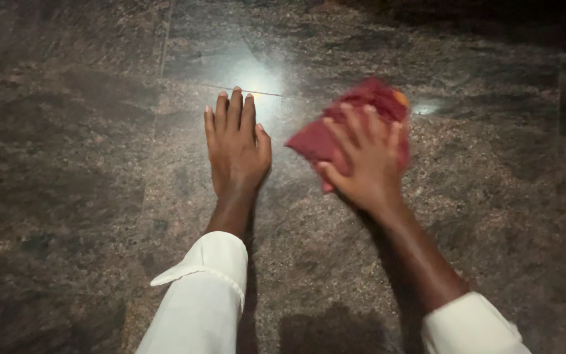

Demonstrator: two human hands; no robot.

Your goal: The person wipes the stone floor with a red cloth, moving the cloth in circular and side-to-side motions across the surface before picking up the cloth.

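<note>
My left hand [236, 145] lies flat on the dark polished stone floor [86, 164], palm down, fingers straight and close together, holding nothing. To its right my right hand [363, 162] presses down on a red cloth [316, 139], fingers spread over it. The cloth is crumpled and blurred, with a small orange patch at its far edge. Both arms wear white sleeves rolled back at the cuff.
The floor is speckled brown-grey granite slabs with thin joints [165, 46] running across and away. A bright light reflection [250, 75] shines just beyond my left fingertips. The far top right is in dark shadow.
</note>
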